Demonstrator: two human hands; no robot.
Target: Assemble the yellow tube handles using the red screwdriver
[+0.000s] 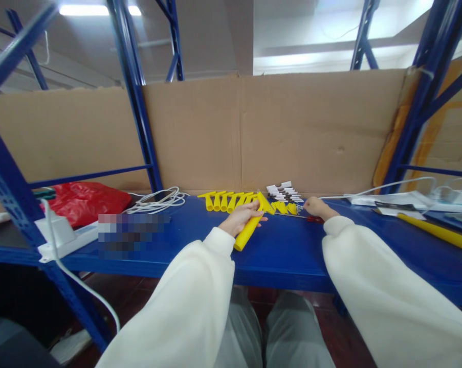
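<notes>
My left hand (243, 219) is wrapped round a yellow plastic handle with a wide flat head (249, 231), its round tube end tilted down toward me. Several like yellow handles (223, 203) stand in a row just behind that hand. My right hand (317, 208) is closed low over the shelf, beside a small pile of metal bits (300, 208); whatever its fingers hold is too small to make out. Under it shows a red-ended tool (314, 219) with a thin shaft, partly hidden. Small yellow pieces (286, 208) and several black-and-white strips (283, 192) lie between the hands.
Cardboard (277, 133) walls off the back of the blue shelf (280, 250). At left are a red plastic bag (87, 202), coiled white cable (157, 200) and a power strip (69, 248). On the right lie papers (392, 199) and a long yellow tube (438, 232). Blue posts (136, 102) flank the space.
</notes>
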